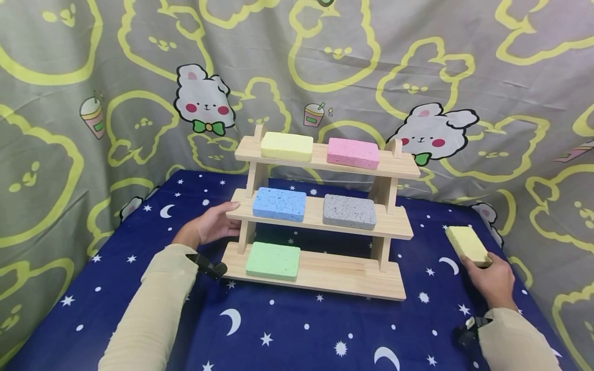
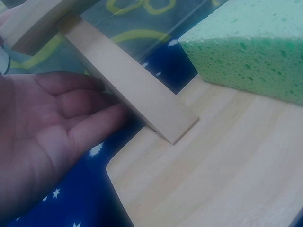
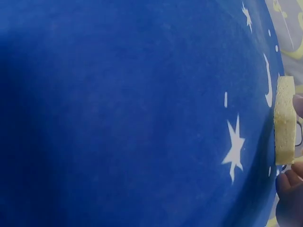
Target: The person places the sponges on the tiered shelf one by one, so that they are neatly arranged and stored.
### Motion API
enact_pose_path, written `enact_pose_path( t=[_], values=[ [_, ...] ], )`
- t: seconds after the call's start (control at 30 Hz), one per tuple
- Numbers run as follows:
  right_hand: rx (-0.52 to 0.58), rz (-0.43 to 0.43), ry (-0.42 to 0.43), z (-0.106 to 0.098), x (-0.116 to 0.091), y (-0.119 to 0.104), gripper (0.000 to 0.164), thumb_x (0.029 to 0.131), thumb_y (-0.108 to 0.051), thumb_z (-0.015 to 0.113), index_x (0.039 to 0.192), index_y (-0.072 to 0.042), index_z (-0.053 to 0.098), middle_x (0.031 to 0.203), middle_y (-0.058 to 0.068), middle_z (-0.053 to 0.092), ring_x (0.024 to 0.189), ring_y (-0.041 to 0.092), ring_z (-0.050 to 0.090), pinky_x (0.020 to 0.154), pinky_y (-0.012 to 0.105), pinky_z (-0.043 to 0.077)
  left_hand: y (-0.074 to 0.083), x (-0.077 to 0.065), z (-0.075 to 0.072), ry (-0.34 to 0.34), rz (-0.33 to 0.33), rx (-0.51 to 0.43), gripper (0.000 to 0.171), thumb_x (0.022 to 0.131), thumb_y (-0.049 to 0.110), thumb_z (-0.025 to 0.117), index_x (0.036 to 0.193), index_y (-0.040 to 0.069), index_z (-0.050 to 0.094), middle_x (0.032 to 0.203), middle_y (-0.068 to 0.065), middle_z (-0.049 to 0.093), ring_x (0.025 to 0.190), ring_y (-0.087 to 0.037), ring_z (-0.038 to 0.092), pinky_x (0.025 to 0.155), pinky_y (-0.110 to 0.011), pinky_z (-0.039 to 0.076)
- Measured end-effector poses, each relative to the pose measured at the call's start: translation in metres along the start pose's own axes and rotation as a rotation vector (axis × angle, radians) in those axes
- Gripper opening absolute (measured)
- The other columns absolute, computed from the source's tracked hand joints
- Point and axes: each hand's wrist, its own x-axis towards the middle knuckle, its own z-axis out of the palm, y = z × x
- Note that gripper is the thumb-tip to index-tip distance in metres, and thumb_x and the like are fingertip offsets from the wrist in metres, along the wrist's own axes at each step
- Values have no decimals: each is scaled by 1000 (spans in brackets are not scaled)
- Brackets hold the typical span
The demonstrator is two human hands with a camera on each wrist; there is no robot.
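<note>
A three-tier wooden shelf stands in the middle of the head view. My left hand grips the left end of its middle board, thumb at the board's edge and fingers beside the upright. On the right, my right hand pinches one end of a yellow sponge, close over the tablecloth. The right wrist view catches only the sponge's side and some fingertips at its edge. A green sponge lies on the left of the bottom board.
Another yellow sponge and a pink sponge sit on the top board. The middle board bears a blue sponge and a grey sponge. Beneath is a dark blue star-patterned tablecloth; a patterned curtain hangs behind.
</note>
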Motion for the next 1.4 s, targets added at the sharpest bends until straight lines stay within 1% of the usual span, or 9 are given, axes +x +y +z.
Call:
enact_pose_path(
  t=[0.07,0.23,0.43,0.57,0.77,0.9,1.07,1.3,1.4],
  values=[
    [-5,-7,-6,0,1,0,58,84,-30,63,118,14,49,115,37,50,103,50,46,89,57,32,0,0,0,-1,1,-1,64,98,38,30,147,2,10,146,-33,26,133,-43,30,99,-42,41],
    [-24,-10,-23,1,2,-5,55,83,-27,61,114,17,48,111,40,48,103,51,44,90,57,31,-1,0,0,-1,-1,5,63,98,38,30,147,3,11,146,-32,26,132,-41,32,99,-42,40],
    [-35,15,-32,5,5,-9,57,84,-22,57,119,21,43,118,43,43,113,55,35,99,56,25,0,1,-1,1,-3,9,64,98,38,30,148,3,11,146,-31,26,132,-41,33,101,-44,39],
    [-27,20,-19,6,7,-8,55,85,-21,57,118,21,44,117,43,43,114,55,34,100,56,23,0,2,-1,5,-4,8,64,98,39,31,147,3,12,146,-31,27,131,-40,34,101,-45,39],
    [5,21,13,7,8,-5,49,85,-19,57,112,20,47,110,43,46,113,54,33,99,56,22,0,2,-1,3,-4,10,64,98,39,32,147,3,12,145,-31,28,130,-40,35,101,-45,39],
    [26,45,1,6,7,-6,51,86,-18,56,117,20,47,114,43,44,117,54,29,102,55,19,-1,1,-1,6,-4,5,64,98,39,32,147,4,11,145,-31,27,131,-41,33,101,-45,39],
    [31,75,-16,1,4,-10,56,87,-18,55,124,21,41,123,42,39,123,53,24,106,54,16,-1,1,-1,3,-5,0,64,98,38,31,147,3,11,145,-31,27,132,-41,32,100,-43,40],
    [28,50,1,-2,-4,-9,54,86,-16,56,122,22,43,123,42,41,121,53,27,105,55,18,0,1,-1,7,-3,4,63,98,38,31,147,4,11,145,-31,27,131,-39,35,99,-42,41],
    [29,28,13,-3,-8,-8,51,85,-15,58,119,21,47,121,41,43,118,53,31,102,55,22,0,1,-1,5,-1,3,64,98,39,31,148,4,11,145,-31,27,130,-39,35,99,-42,41]
  ],
)
